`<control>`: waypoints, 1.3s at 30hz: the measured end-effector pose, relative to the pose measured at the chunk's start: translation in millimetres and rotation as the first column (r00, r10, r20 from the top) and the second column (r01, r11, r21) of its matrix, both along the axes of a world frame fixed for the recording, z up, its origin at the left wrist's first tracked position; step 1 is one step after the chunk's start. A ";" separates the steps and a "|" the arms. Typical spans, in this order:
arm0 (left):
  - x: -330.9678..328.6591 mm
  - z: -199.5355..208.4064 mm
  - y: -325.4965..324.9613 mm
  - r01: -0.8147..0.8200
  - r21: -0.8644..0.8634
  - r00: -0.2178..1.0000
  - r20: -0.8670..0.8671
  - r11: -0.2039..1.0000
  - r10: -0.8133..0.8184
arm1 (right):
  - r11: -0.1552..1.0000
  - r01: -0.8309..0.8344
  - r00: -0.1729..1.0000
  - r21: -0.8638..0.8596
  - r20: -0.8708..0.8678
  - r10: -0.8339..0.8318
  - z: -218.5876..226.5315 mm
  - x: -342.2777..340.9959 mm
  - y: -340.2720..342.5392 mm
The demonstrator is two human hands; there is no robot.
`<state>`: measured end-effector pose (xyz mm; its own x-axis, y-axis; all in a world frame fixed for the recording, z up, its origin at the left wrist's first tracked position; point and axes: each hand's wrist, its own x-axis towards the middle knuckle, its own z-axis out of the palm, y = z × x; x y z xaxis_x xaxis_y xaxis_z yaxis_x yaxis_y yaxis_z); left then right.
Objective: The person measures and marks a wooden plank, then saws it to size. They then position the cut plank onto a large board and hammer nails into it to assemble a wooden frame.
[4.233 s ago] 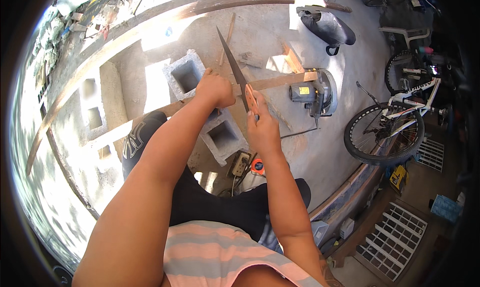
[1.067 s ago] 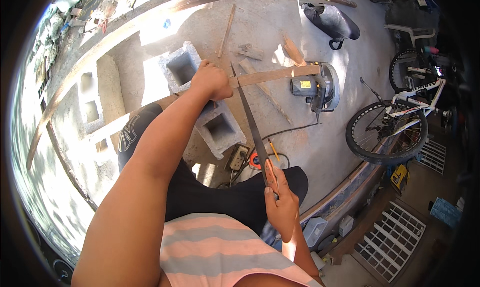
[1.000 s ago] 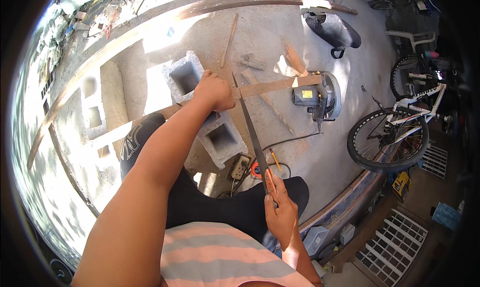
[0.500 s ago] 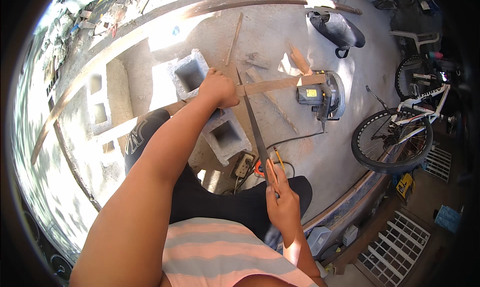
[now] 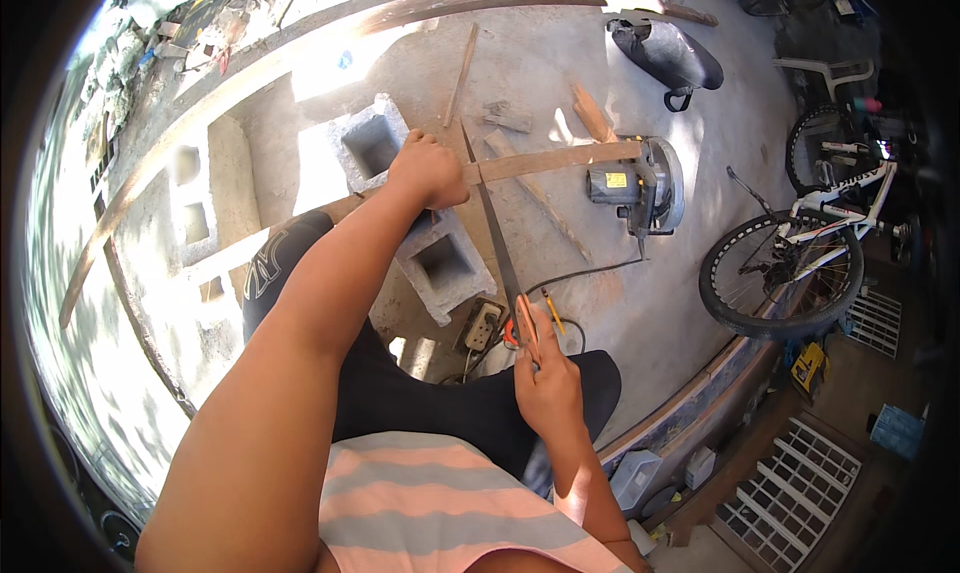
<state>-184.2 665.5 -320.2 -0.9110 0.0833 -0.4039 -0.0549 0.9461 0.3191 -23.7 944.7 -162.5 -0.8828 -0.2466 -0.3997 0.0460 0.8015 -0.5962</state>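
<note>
My left hand (image 5: 432,171) is closed round a long wooden strip (image 5: 560,160), pressing it down over a hollow concrete block (image 5: 436,265). In my right hand (image 5: 550,381) is the orange handle of a handsaw (image 5: 497,231). The saw's long dark blade crosses the strip just right of my left fist, its tip pointing away from me. How deep the blade sits in the wood cannot be made out. Beyond the blade, the strip's far end reaches a circular saw (image 5: 640,188) on the floor.
An extension socket (image 5: 482,325), an orange tape measure (image 5: 511,333) and a yellow pencil (image 5: 553,311) lie by my knees. A black cable runs to the circular saw. Wood offcuts (image 5: 540,198) and a black bag (image 5: 668,55) lie ahead; a bicycle (image 5: 790,263) is at the right.
My right hand has pushed the handsaw slightly forward and left, so its blade reaches further past the strip. My left hand keeps its hold, and the whole view has shifted a little.
</note>
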 end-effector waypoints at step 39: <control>-0.5 12.1 5.0 -0.074 0.009 0.997 -0.018 0.997 0.074 | 0.959 0.061 0.996 -0.278 -0.046 -0.076 -79.4 -53.2 7.2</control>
